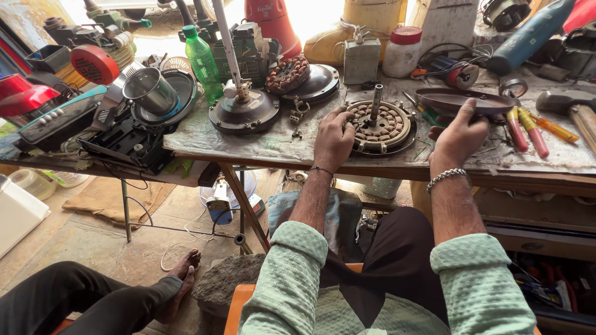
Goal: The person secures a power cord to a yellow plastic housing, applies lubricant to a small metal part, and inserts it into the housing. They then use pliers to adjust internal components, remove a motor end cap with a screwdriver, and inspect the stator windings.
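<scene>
Stator (379, 126) of a ceiling-fan motor, round, with copper-brown windings and an upright grey shaft at its centre, sits in its lower shell on the counter (261, 146), near the front edge, straight ahead of you.

Left hand (333, 141): your forearm reaches forward from a rolled green sleeve, thin bracelet at the wrist. Back of the hand faces up, knuckles bent, fingers curled onto the left rim of the stator. It touches the rim; a full clamp cannot be told from this angle.

Right hand (460, 135): forearm extended, beaded metal bracelet at the wrist. Thumb and fingers closed on the near edge of a dark round cover plate (464, 101), held roughly level just above the counter, to the right of the stator. Your two hands are apart, the stator between them.

Around: red-and-yellow-handled screwdrivers (526, 129) lie just right of the plate; a hammer (574, 108) beyond them. A second fan motor with downrod (242, 108) stands left of the stator. Green plastic bottle (203, 62) behind it, steel cup (151, 91) further left.

Another person's bare feet (184, 279) rest on the floor, lower left.
</scene>
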